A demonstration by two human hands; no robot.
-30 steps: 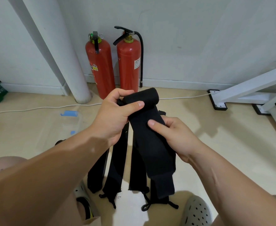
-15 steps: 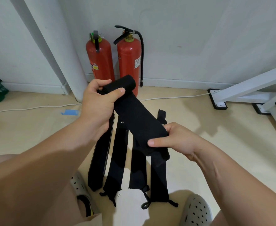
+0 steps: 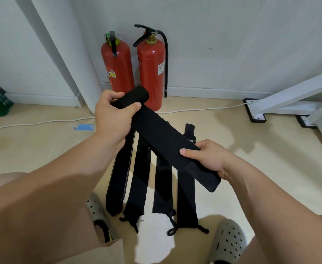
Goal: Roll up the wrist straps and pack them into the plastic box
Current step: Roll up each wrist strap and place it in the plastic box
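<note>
A black wrist strap (image 3: pixel 162 136) stretches taut in the air between my hands, slanting down to the right. My left hand (image 3: pixel 114 115) grips its rolled upper end (image 3: pixel 135 96). Near the strap's flat lower end, my right hand (image 3: pixel 205 157) pinches it, thumb on top. Several more black straps (image 3: pixel 139 180) lie flat side by side on the floor below, their thin loops toward me. The plastic box is barely visible: only its blue clasp (image 3: pixel 84 127) shows left of my left hand.
Two red fire extinguishers (image 3: pixel 133 71) stand against the wall behind my hands, next to a white pipe (image 3: pixel 65 54). A white cable (image 3: pixel 203 109) runs along the floor. A white frame with black feet (image 3: pixel 255 113) stands at right. My grey clogs (image 3: pixel 228 242) sit near the straps' ends.
Both hands have pulled apart, the left up and left, the right down and right. The strap that hung folded down is now stretched straight between them.
</note>
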